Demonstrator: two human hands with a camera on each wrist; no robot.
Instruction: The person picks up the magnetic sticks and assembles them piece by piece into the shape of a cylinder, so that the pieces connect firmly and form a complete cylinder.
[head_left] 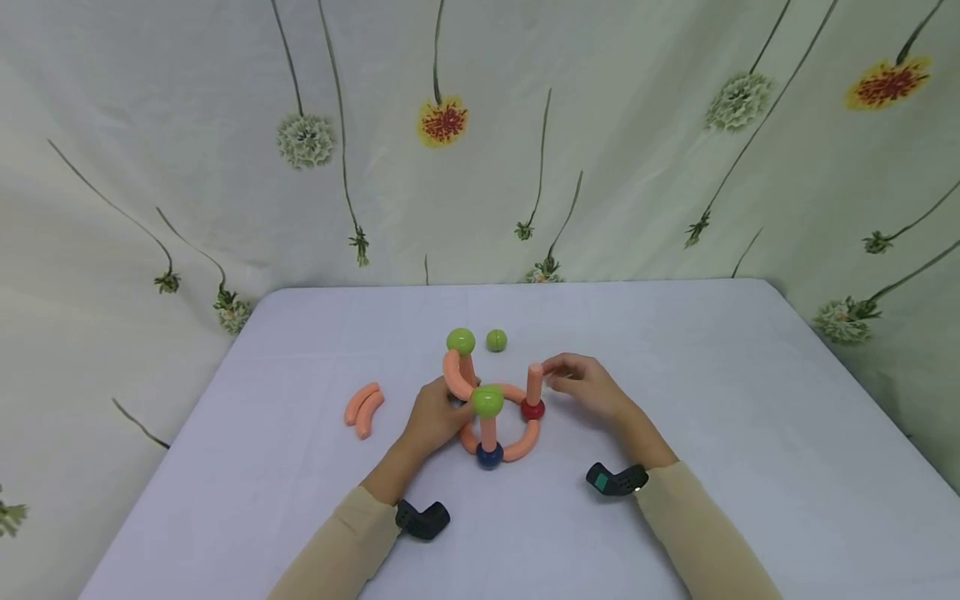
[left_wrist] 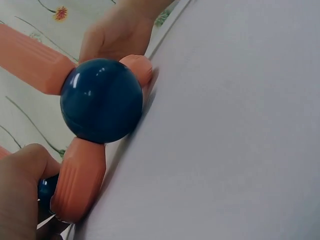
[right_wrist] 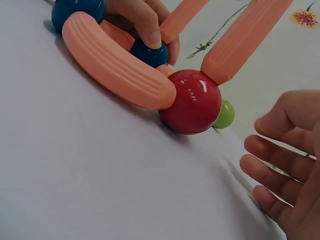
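Observation:
A toy frame of orange ribbed sticks and balls point(head_left: 491, 417) stands mid-table. Its ring lies flat, joined by a blue ball point(head_left: 489, 455) point(left_wrist: 101, 100) and a red ball point(head_left: 532, 409) point(right_wrist: 192, 102). Two uprights carry green balls point(head_left: 487, 401). My left hand point(head_left: 452, 402) grips the ring's left side, its fingers point(right_wrist: 145, 25) pinching a second blue ball point(right_wrist: 150, 54). A bare orange upright point(head_left: 534, 382) point(right_wrist: 245, 35) rises from the red ball. My right hand point(head_left: 557, 377) hovers just right of its top, and its fingers point(right_wrist: 275, 165) are loosely spread, holding nothing.
A loose green ball point(head_left: 496, 340) point(right_wrist: 225, 114) lies behind the frame. Two spare curved orange sticks point(head_left: 363, 408) lie to the left. The pale tablecloth point(head_left: 750, 433) ends at a floral curtain point(head_left: 600, 142) behind.

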